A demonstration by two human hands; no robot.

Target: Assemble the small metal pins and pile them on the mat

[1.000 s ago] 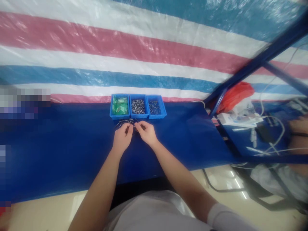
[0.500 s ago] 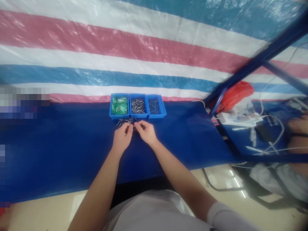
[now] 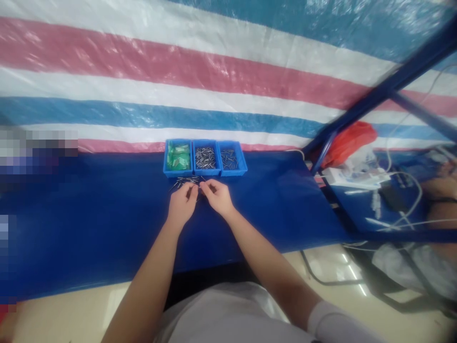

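Observation:
My left hand and my right hand meet fingertip to fingertip over the blue table, both pinched closed. Whatever lies between the fingertips is too small to make out. Just beyond them is a loose pile of thin metal pieces, partly covered by my left hand. Behind the pile three blue bins touch side by side: the left bin holds green packets, the middle one many metal pieces, and the right one fewer thin metal pieces.
A striped plastic sheet hangs behind the blue table. At the right stands a blue metal frame; beyond it are a red bag, white cables, a black adapter and part of another person's arm.
My hands have hardly moved and stay pinched together. At the far right, the other person's hand has shifted slightly.

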